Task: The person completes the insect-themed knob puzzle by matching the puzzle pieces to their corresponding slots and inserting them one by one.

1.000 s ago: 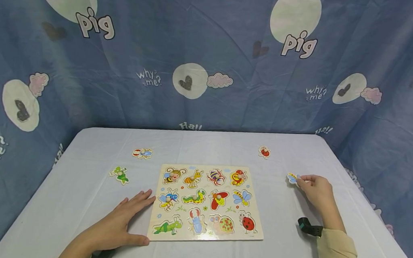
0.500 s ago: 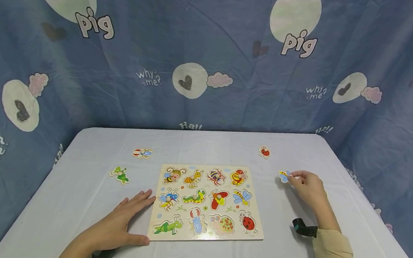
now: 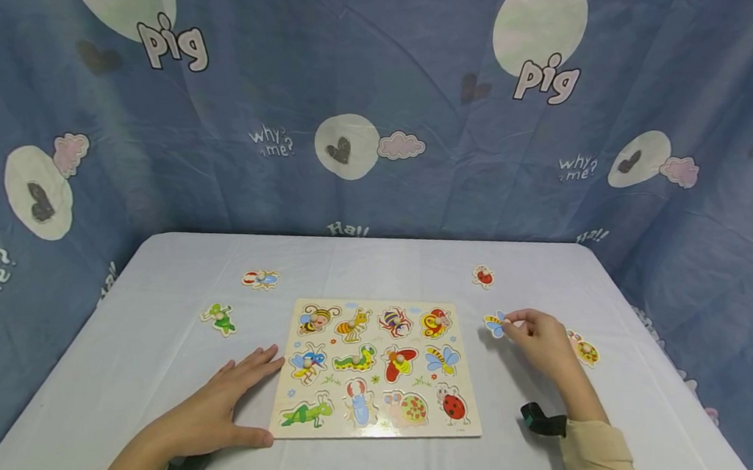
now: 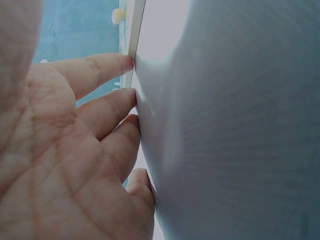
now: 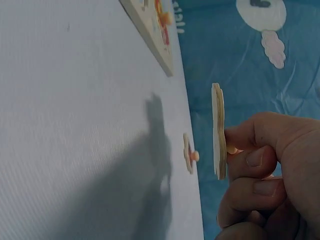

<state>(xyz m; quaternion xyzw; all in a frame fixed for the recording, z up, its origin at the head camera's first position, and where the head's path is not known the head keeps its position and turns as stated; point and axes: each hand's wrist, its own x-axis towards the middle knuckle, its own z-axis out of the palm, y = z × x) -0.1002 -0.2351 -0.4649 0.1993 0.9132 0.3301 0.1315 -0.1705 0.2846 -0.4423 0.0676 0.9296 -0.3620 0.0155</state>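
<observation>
Flat wooden insect piece, blue-winged and yellow-striped [image 3: 493,325], was held off the white cloth-covered tabletop [image 3: 365,262], right of the pale rectangular wooden puzzle board [image 3: 339,431]; right hand's [image 3: 544,343] fingers pinched its knob. Left hand [image 3: 211,410] lay spread, touching the board's left edge. Step judged: placing. Next move seemed to call for clearing the right edge, then aligning over the matching blue-winged recess [image 3: 442,361]. Bare cloth lay between; red ladybird piece [image 3: 483,276] sat farther back.
</observation>
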